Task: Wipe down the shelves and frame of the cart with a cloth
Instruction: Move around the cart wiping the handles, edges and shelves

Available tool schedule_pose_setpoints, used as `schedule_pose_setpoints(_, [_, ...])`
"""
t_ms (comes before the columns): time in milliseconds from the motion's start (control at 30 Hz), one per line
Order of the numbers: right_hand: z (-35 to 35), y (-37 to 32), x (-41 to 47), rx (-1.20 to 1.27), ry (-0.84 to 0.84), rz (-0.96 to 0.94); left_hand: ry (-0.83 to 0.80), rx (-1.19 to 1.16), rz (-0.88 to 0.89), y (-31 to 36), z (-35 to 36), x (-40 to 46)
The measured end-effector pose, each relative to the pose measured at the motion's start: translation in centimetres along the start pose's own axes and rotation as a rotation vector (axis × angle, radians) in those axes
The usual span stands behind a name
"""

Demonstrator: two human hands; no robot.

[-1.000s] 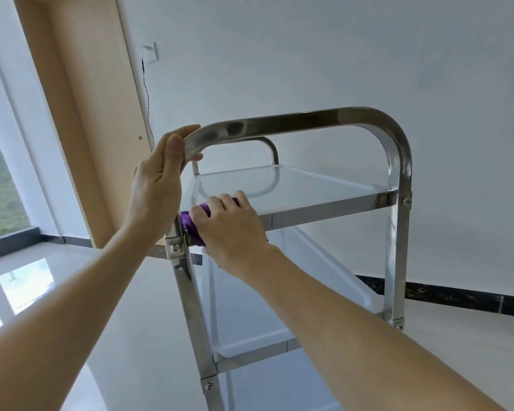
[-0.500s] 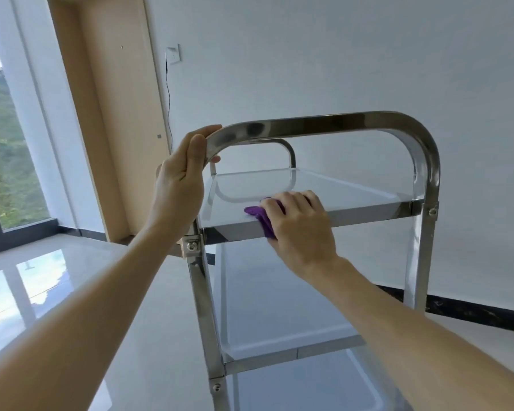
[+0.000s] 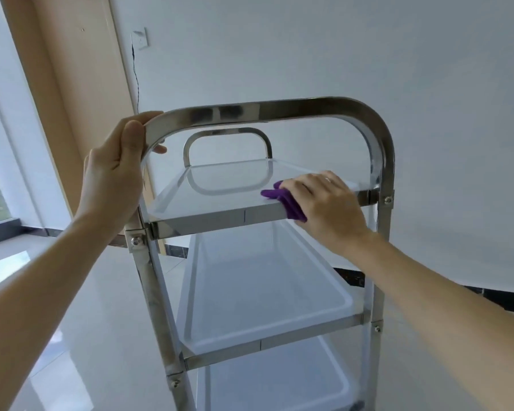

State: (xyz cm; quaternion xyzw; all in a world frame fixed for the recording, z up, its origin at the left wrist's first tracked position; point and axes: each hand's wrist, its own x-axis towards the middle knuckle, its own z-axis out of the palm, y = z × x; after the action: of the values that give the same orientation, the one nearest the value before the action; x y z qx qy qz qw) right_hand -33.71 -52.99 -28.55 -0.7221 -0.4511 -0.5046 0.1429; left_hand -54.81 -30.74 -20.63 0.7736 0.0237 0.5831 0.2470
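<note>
The right hand (image 3: 324, 203) is now at the right end of the top shelf (image 3: 220, 197), fingers laid over the purple cloth (image 3: 284, 203) and pressing it onto the front rim; a second ago it was working the left corner by the post, so the cloth has swept the whole front edge left to right. How tightly the fingers curl round the cloth I can't quite tell; most of it is hidden under the palm. The left hand (image 3: 113, 179) keeps its grip on the bend of the handle bar (image 3: 264, 109), thumb on top, steadying the cart (image 3: 158, 307). That front rim looks covered; the shelf surface, the middle shelf (image 3: 264, 292), the lowest shelf (image 3: 279, 387) and the uprights seem still to be done.
</note>
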Motion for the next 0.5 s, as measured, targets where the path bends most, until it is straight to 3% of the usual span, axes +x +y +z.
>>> schedule_pose_setpoints(100, [-0.4,3.1,-1.4,-0.044,-0.065,0.168,-0.015,-0.021,-0.006,0.3,0.5,0.0])
schedule_pose_setpoints(200, [-0.4,1.3,-1.0,-0.064,-0.069,0.281,-0.009,-0.031,-0.016,0.5,0.9,0.0])
schedule_pose_setpoints(400, [0.7,-6.9,1.9,-0.004,-0.113,0.103,0.03,0.051,-0.011,0.5,0.8,-0.3])
schedule_pose_setpoints(500, [0.5,-6.7,2.0,0.038,-0.1,0.033,0.014,0.13,-0.012,0.8,0.3,-0.4])
